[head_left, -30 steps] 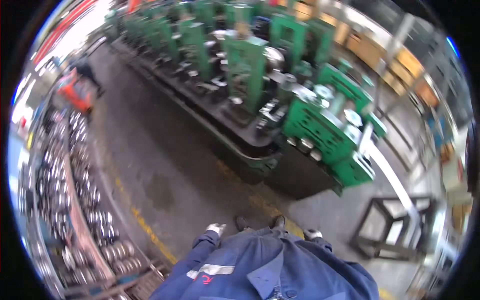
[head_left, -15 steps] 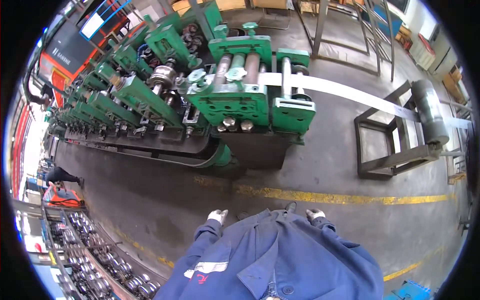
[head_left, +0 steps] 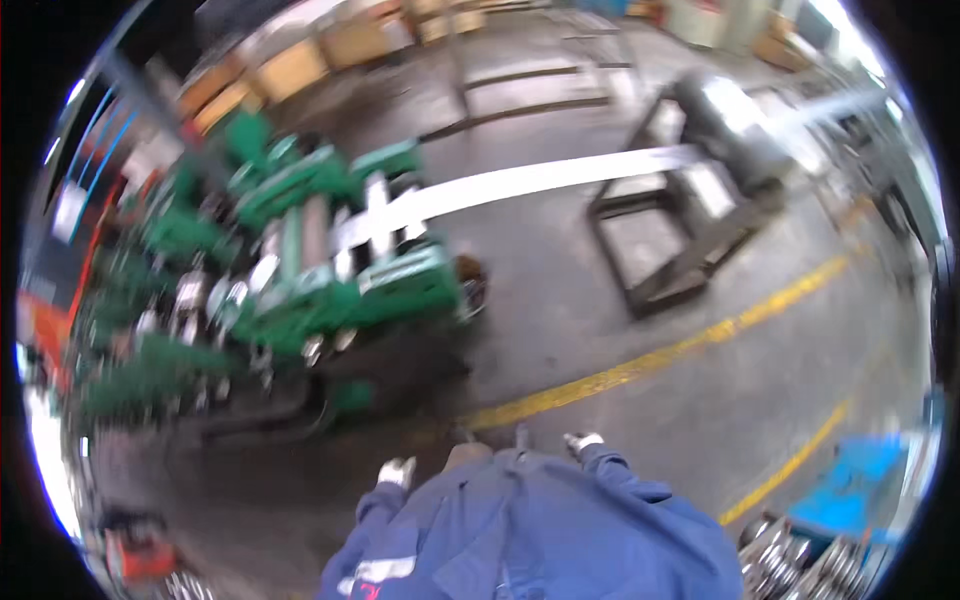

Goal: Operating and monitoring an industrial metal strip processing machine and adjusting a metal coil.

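Note:
I stand on a grey workshop floor in a blue work jacket. My left hand wears a white glove and hangs at my side with nothing in it. My right hand, also in a white glove, hangs at the other side, holding nothing. Both hands are small and blurred, so the finger positions are unclear. A long green roll-forming machine stands ahead and to the left. A flat steel strip runs from it to a black metal stand with a steel coil.
Yellow floor lines cross the concrete in front of my feet. A blue bin and shiny metal parts lie at the lower right. An orange object sits at the lower left. Wooden crates stand far behind the machine.
The view has swung to the right: the green machine slid to the left of the picture, the stand and coil moved toward the centre, and the blue bin came into sight. My hands stayed at my sides.

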A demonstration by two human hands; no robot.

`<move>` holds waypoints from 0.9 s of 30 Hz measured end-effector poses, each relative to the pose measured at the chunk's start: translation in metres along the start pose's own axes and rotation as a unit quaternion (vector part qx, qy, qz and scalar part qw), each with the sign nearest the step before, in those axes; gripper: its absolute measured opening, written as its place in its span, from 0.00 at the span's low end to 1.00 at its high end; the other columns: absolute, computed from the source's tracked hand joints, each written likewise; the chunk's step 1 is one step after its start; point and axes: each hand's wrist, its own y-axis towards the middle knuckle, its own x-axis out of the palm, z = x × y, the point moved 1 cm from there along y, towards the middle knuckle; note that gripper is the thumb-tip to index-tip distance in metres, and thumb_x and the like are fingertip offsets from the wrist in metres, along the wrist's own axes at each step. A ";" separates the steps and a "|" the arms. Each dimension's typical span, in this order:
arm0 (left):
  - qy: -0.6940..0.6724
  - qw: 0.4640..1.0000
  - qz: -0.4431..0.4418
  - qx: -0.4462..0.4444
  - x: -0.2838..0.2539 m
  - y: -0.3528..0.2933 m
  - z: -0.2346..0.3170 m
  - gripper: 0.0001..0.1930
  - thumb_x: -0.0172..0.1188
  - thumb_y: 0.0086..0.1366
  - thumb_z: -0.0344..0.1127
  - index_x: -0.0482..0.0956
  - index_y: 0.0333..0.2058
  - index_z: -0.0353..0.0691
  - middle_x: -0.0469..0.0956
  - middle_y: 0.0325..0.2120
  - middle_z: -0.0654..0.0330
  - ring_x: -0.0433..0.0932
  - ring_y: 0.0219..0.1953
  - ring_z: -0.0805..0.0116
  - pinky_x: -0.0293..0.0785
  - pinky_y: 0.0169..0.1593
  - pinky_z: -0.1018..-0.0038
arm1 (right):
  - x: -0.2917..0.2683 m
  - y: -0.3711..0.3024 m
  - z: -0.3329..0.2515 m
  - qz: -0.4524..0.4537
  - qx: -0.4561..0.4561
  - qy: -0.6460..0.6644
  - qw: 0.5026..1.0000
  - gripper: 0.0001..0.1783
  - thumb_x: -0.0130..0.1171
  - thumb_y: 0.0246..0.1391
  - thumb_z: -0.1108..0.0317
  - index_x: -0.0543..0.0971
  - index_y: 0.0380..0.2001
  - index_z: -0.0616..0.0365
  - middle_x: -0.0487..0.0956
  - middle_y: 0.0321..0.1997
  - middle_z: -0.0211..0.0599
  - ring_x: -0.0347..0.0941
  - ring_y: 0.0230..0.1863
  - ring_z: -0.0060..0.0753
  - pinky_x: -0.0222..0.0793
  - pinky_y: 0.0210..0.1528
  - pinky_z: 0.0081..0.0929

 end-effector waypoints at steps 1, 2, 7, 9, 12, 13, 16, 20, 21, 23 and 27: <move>0.007 0.995 -0.030 0.095 -0.010 0.013 0.014 0.15 0.46 0.65 0.45 0.79 0.32 0.44 0.77 0.25 0.46 0.76 0.31 0.46 0.72 0.37 0.53 | -0.002 0.000 0.002 0.010 -0.001 0.002 1.000 0.41 0.65 0.44 0.44 0.73 0.52 0.67 0.77 0.49 0.52 0.72 0.52 0.48 0.67 0.54 0.34; -0.039 0.997 -0.048 0.037 -0.017 0.024 0.032 0.18 0.44 0.66 0.47 0.79 0.31 0.43 0.78 0.27 0.46 0.77 0.31 0.46 0.72 0.39 0.53 | -0.004 -0.011 -0.002 0.021 0.001 0.007 1.000 0.42 0.64 0.44 0.41 0.73 0.52 0.66 0.75 0.53 0.53 0.69 0.57 0.51 0.63 0.60 0.34; -0.035 0.991 -0.129 -0.012 -0.007 0.119 0.062 0.27 0.48 0.61 0.58 0.81 0.28 0.37 0.79 0.31 0.44 0.77 0.37 0.43 0.72 0.43 0.55 | -0.034 -0.094 0.000 0.105 0.018 0.019 0.994 0.32 0.61 0.49 0.43 0.78 0.46 0.60 0.82 0.34 0.39 0.78 0.35 0.32 0.73 0.40 0.29; -0.055 0.989 -0.125 -0.057 -0.011 0.163 0.090 0.30 0.54 0.56 0.60 0.82 0.36 0.35 0.79 0.37 0.43 0.77 0.43 0.44 0.72 0.48 0.58 | -0.052 -0.119 0.003 0.106 0.075 0.053 0.990 0.37 0.60 0.48 0.40 0.76 0.48 0.64 0.82 0.39 0.41 0.79 0.38 0.35 0.72 0.44 0.30; -0.038 0.984 -0.171 -0.006 -0.030 0.220 0.142 0.30 0.55 0.56 0.59 0.81 0.39 0.33 0.79 0.38 0.43 0.76 0.46 0.46 0.71 0.51 0.60 | -0.088 -0.189 -0.040 0.138 0.176 0.118 0.968 0.40 0.62 0.48 0.43 0.73 0.50 0.71 0.81 0.41 0.45 0.79 0.38 0.35 0.73 0.42 0.30; -0.020 0.985 -0.168 0.038 -0.028 0.243 0.163 0.31 0.55 0.56 0.59 0.80 0.40 0.32 0.78 0.40 0.43 0.75 0.48 0.47 0.70 0.53 0.61 | -0.082 -0.183 -0.008 0.137 0.167 0.216 0.952 0.40 0.63 0.49 0.45 0.70 0.52 0.72 0.81 0.41 0.46 0.79 0.37 0.34 0.74 0.40 0.30; -0.004 0.979 -0.163 0.120 -0.032 0.284 0.206 0.31 0.55 0.56 0.60 0.80 0.41 0.32 0.78 0.42 0.42 0.75 0.49 0.48 0.70 0.54 0.63 | -0.080 -0.194 -0.002 0.179 0.169 0.334 0.910 0.41 0.64 0.52 0.52 0.62 0.57 0.74 0.80 0.38 0.46 0.79 0.35 0.33 0.76 0.34 0.28; 0.040 0.960 -0.218 0.173 -0.051 0.292 0.275 0.33 0.55 0.56 0.61 0.78 0.44 0.33 0.77 0.44 0.43 0.74 0.51 0.50 0.68 0.56 0.65 | -0.067 -0.212 0.008 0.256 0.154 0.494 0.816 0.39 0.61 0.54 0.52 0.62 0.57 0.74 0.81 0.36 0.45 0.78 0.34 0.32 0.76 0.34 0.28; 0.053 0.961 -0.221 0.159 -0.043 0.301 0.280 0.35 0.57 0.54 0.62 0.78 0.46 0.34 0.76 0.46 0.45 0.73 0.52 0.50 0.69 0.55 0.66 | -0.066 -0.217 0.007 0.269 0.153 0.501 0.808 0.39 0.61 0.54 0.52 0.61 0.57 0.74 0.80 0.35 0.45 0.78 0.32 0.32 0.76 0.33 0.28; 0.079 0.948 -0.254 0.176 -0.035 0.310 0.302 0.35 0.57 0.54 0.63 0.78 0.47 0.36 0.77 0.46 0.46 0.74 0.52 0.50 0.69 0.55 0.66 | -0.072 -0.231 0.004 0.283 0.142 0.528 0.788 0.39 0.61 0.54 0.54 0.61 0.56 0.75 0.80 0.32 0.44 0.77 0.28 0.30 0.75 0.31 0.27; 0.148 0.909 -0.312 0.232 -0.016 0.323 0.363 0.35 0.52 0.56 0.64 0.78 0.45 0.35 0.76 0.45 0.45 0.73 0.52 0.49 0.68 0.56 0.64 | -0.070 -0.232 0.045 0.351 0.171 0.592 0.705 0.41 0.61 0.55 0.56 0.56 0.60 0.75 0.79 0.31 0.44 0.74 0.25 0.28 0.73 0.28 0.28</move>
